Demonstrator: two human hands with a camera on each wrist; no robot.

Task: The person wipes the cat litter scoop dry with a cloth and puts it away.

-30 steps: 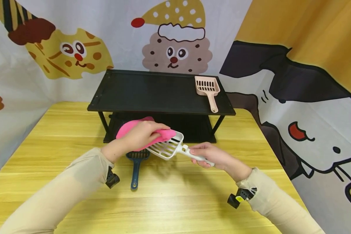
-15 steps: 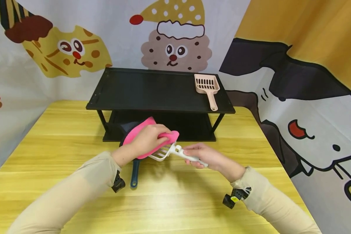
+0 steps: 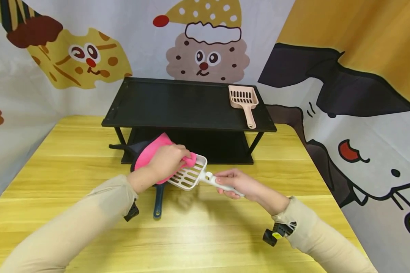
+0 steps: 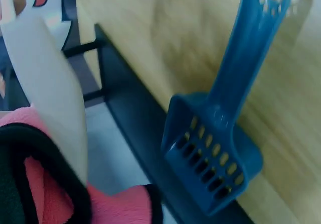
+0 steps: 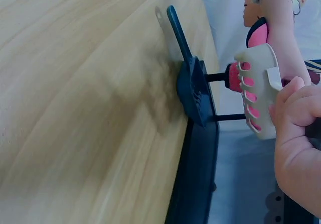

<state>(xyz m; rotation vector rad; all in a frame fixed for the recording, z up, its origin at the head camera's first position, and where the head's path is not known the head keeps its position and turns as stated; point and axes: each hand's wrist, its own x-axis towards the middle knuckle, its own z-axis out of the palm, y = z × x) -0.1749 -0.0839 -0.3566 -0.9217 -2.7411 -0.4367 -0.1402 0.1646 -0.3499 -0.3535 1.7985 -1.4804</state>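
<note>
My right hand (image 3: 235, 182) grips the handle of a white litter scoop (image 3: 190, 178), holding it above the table with its slotted head pointing left. My left hand (image 3: 167, 161) holds a pink cloth (image 3: 147, 154) with dark edging, pressed onto the scoop head, and covers part of the slots. In the right wrist view, pink cloth shows through the slots of the white scoop (image 5: 261, 76). Below the cloth lies a blue litter scoop (image 4: 228, 98), its handle (image 3: 158, 203) toward me; the cloth hides its head in the head view.
A black two-tier shelf (image 3: 177, 104) stands at the back of the wooden table (image 3: 205, 235). On its top right lies a pale pink litter scoop (image 3: 249, 115). The blue scoop's head lies at the shelf's lower front edge. A printed curtain (image 3: 140, 22) hangs behind.
My left hand slid the cloth right toward the scoop's handle, then back left over its head, uncovering more slots. The right hand shifted slightly left with the white scoop.
</note>
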